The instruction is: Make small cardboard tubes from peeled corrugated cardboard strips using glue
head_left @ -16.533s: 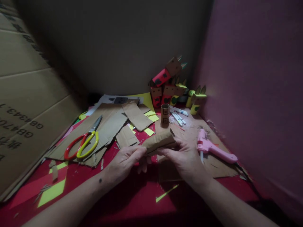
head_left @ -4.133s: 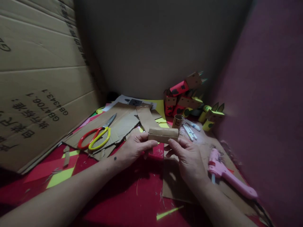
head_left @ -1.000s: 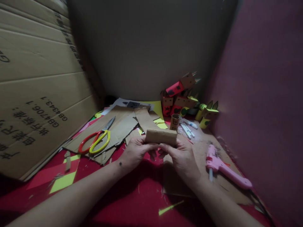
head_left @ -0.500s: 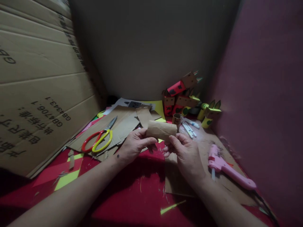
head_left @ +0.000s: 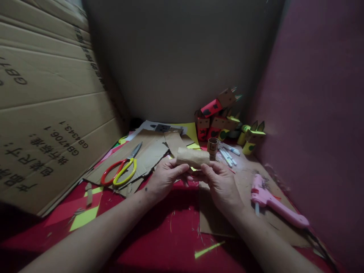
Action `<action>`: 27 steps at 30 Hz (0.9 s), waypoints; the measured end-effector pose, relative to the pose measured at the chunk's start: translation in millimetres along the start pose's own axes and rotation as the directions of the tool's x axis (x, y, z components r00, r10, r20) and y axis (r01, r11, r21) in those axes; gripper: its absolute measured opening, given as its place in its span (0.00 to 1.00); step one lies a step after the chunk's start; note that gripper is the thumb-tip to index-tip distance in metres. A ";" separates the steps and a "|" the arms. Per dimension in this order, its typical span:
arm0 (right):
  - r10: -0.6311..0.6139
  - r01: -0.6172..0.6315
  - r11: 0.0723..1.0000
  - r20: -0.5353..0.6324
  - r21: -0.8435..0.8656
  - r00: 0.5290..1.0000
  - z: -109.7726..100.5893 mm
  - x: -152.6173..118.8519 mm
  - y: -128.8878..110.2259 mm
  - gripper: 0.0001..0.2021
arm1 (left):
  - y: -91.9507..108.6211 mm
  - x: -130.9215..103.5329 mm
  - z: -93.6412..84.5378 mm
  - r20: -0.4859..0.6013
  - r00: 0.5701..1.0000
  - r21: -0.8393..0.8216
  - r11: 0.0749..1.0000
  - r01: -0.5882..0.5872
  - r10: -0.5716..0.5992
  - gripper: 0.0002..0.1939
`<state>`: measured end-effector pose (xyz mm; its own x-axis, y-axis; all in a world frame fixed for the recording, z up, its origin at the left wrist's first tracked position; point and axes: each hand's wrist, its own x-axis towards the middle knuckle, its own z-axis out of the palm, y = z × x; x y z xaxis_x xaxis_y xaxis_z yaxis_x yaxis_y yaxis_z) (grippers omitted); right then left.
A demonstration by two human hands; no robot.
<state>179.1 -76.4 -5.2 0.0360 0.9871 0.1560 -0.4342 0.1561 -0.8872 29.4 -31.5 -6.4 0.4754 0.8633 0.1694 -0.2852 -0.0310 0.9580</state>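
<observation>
A curled piece of brown cardboard (head_left: 192, 156), shaped like a tube lying sideways, is held above the table between both hands. My left hand (head_left: 167, 175) is closed on its left end, thumb along the near side. My right hand (head_left: 220, 181) pinches the right end, with its thumb in front and fingers underneath. Just behind the right end stands a small cardboard ring (head_left: 212, 146) on what looks like another rolled piece. Scissors (head_left: 122, 168) with red and yellow handles lie on flat cardboard (head_left: 152, 146) to the left.
A pink glue gun (head_left: 274, 203) rests on a cardboard sheet (head_left: 214, 220) at right, its cord trailing forward. White markers (head_left: 226, 154) lie beyond my right hand. Several red and yellow paper figures (head_left: 207, 127) stand at the back. A large carton (head_left: 54, 110) walls the left side.
The cardboard piece has come slightly lower and tilted, and my right hand has shifted left along it, closer to my left hand. The view has moved a little.
</observation>
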 end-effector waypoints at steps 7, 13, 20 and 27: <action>-0.152 0.132 0.929 -0.032 -0.345 0.988 2.9 -5.5 -3.7 0.09 | 0.4 -3.0 4.9 0.014 0.996 -0.129 0.988 0.084 -0.083 0.09; -0.114 0.101 0.962 -0.036 -0.255 0.993 2.7 -4.5 -3.5 0.09 | -1.0 -3.8 9.0 0.008 0.999 -0.080 0.996 0.051 -0.050 0.09; -0.040 0.028 0.976 -0.051 -0.215 0.998 5.7 -8.3 -1.7 0.09 | 1.1 -4.9 9.8 -0.030 0.998 0.091 0.994 -0.057 0.060 0.08; 0.020 -0.034 0.986 -0.086 -0.163 0.996 3.4 -7.3 0.7 0.10 | -4.3 -6.0 9.2 -0.052 0.997 0.145 0.988 -0.050 0.058 0.08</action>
<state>175.4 -83.6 -5.4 0.1044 0.9894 0.1007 -0.2822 0.1265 -0.9510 35.4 -41.2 -9.4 0.4141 0.8852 0.2120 -0.1844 -0.1465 0.9719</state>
